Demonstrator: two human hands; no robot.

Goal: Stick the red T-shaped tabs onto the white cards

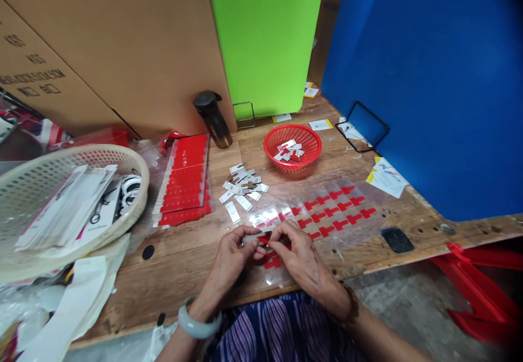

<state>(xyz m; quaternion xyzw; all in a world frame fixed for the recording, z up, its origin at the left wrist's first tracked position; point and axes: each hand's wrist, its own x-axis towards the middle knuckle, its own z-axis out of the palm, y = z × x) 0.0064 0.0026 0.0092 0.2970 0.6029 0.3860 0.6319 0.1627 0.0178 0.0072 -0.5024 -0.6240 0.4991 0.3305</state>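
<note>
My left hand [232, 250] pinches a small silver-white metal plate [254, 236] between thumb and fingers. My right hand [300, 255] is closed at the plate's right end; a bit of red shows between the two hands, but what the right fingertips hold is hidden. Beneath both hands lies a clear sheet [300, 221] with rows of red T-shaped stickers [317, 217]. Just beyond my left hand is a loose pile of similar silver plates [245, 183]. A red plastic basket [314, 146] behind the sheet holds several plates, some with red on them.
At the left stands a cream basket [141, 187] with printed cards and black-and-white rings. Stacked red sticker sheets [187, 174] lie beside it, near a black tumbler [214, 122]. Green [265, 40] and blue panels [420, 89] rise behind. A dark pad [397, 240] lies right.
</note>
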